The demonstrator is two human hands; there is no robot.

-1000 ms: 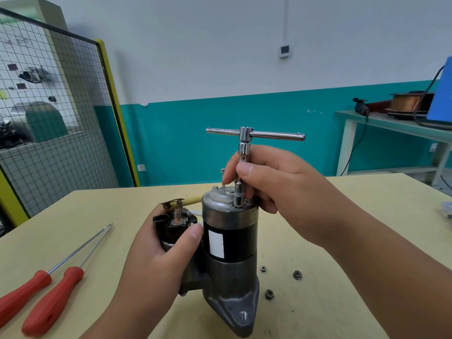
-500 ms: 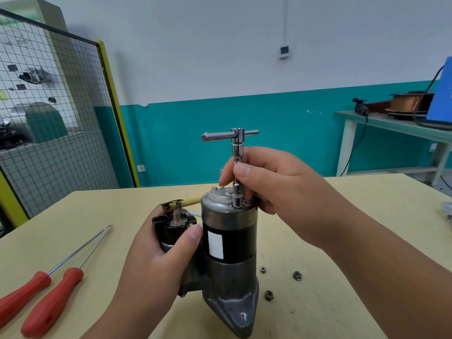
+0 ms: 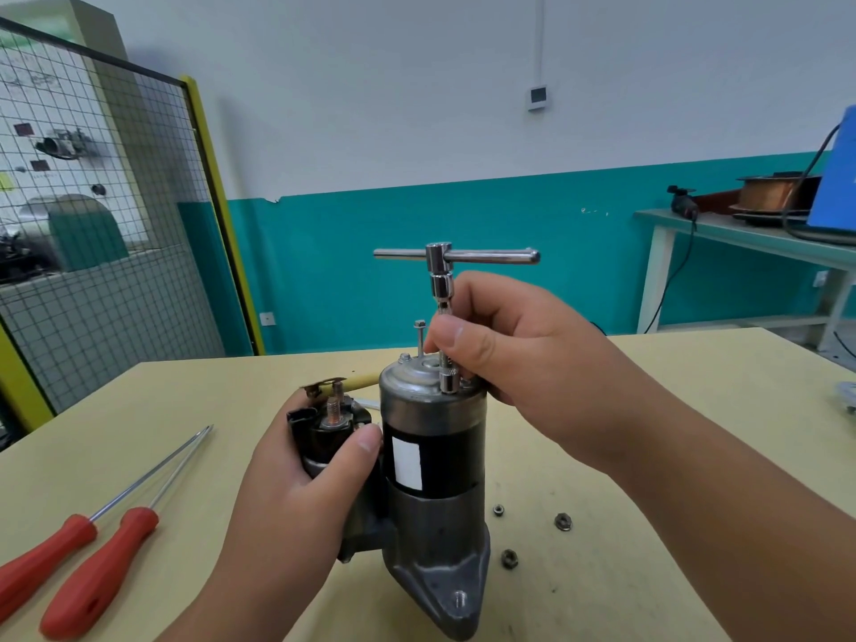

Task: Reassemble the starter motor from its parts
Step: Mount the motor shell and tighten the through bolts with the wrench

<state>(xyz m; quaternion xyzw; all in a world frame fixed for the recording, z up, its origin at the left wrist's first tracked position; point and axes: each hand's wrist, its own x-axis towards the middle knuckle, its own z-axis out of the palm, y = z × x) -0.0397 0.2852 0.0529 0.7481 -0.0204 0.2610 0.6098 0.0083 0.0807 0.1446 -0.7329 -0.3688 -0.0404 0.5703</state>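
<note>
A starter motor (image 3: 433,456) stands upright on its nose housing near the front edge of a yellow workbench (image 3: 671,447), with reassembly apparently in its closing stage. The left hand (image 3: 296,493) wraps round the black solenoid (image 3: 331,433) at the motor's side, thumb pressed across its front, steadying the unit. The right hand (image 3: 523,359) pinches the shaft of a T-handle socket wrench (image 3: 444,289) between thumb and fingertips. The wrench's socket sits on a fastener at the rim of the silver end cap (image 3: 414,379).

We see the main body, end cap and solenoid already joined. We judge the work unfinished: a 2nd through bolt (image 3: 419,338) stands well proud of the cap on its far side, not yet run down. 3 loose nuts (image 3: 563,521) also lie on the bench just to the right of the motor. The solenoid's copper stud (image 3: 332,412) shows no nut that we can make out, and a yellow-sleeved lead (image 3: 366,378) ends in a tab just above it. 2 red-handled screwdrivers (image 3: 99,572) lie side by side, well apart to the left. How tight the bolt under the socket is, we cannot tell.
</note>
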